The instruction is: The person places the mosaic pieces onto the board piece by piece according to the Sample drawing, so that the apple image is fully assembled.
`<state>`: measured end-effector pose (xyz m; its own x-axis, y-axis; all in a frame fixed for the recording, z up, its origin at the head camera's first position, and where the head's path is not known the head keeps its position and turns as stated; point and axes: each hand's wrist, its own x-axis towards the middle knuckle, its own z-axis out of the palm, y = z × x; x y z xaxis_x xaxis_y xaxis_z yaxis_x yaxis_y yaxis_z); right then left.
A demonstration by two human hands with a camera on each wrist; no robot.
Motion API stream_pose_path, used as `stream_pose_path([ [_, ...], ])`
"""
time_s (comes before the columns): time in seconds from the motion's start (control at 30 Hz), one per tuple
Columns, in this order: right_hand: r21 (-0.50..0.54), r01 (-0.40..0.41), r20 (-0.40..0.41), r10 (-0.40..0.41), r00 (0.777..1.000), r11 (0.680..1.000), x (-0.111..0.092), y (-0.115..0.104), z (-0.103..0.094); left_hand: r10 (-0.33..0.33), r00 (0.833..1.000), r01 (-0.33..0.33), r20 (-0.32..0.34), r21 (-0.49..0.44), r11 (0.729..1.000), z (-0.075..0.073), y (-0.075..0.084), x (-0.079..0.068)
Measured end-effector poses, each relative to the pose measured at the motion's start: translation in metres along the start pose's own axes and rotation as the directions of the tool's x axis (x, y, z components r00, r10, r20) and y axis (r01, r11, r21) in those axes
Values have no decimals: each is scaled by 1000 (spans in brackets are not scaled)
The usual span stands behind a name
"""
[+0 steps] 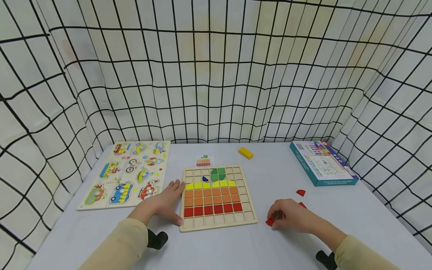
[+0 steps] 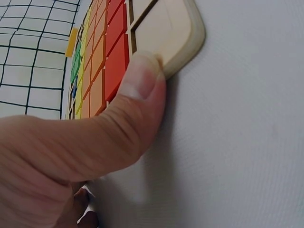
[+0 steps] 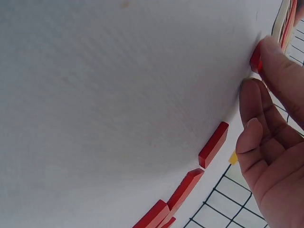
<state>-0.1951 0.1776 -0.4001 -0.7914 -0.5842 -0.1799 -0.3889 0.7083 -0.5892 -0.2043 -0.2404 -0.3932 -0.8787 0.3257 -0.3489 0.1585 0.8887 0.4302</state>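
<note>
A wooden grid board [image 1: 219,222] lies on the table, with rows of red, orange and yellow pieces, green pieces [image 1: 218,174] near its far side and a small dark blue piece [image 1: 205,179]. My left hand [image 1: 167,202] rests at the board's left edge, fingers spread; in the left wrist view its thumb [image 2: 135,102] touches the near corner. To the right of the board, my right hand [image 1: 291,216] pinches a small red piece [image 1: 270,222] between thumb and fingers, at the tabletop. Beyond that hand lie more red pieces [image 1: 300,192], several of them in the right wrist view.
A peg puzzle board with vehicle pictures [image 1: 135,176] lies at the left. Behind the grid board are a small picture card [image 1: 204,161] and a yellow block [image 1: 245,153]. A teal-edged box [image 1: 324,165] stands at the right. Black netting [image 1: 209,86] surrounds the table.
</note>
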Motion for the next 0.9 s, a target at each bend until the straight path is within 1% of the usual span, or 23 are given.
stream_pose_path([
  [0.13,-24,-1,-14,1,1000,1000,0,-3,2,-1,1000,1,0,-6,1000,0,0,-1],
  [0.27,-3,4,-17,-4,1000,1000,2,-5,1,-1,1000,1,1,-7,1000,0,0,-1],
  [0.4,32,7,-36,-6,999,999,7,-8,1,3,1000,-3,2,-5,1000,-1,0,-1],
  [0.53,77,0,-57,4,998,997,22,-18,4,2,1000,-2,5,-4,1000,-2,0,-2],
  [0.73,149,7,-65,3,998,989,50,-48,19,-9,1000,10,15,-14,1000,-2,1,-2],
  [0.9,141,60,-55,-52,997,988,75,-76,36,-14,1000,14,18,-20,1000,-3,1,-2],
])
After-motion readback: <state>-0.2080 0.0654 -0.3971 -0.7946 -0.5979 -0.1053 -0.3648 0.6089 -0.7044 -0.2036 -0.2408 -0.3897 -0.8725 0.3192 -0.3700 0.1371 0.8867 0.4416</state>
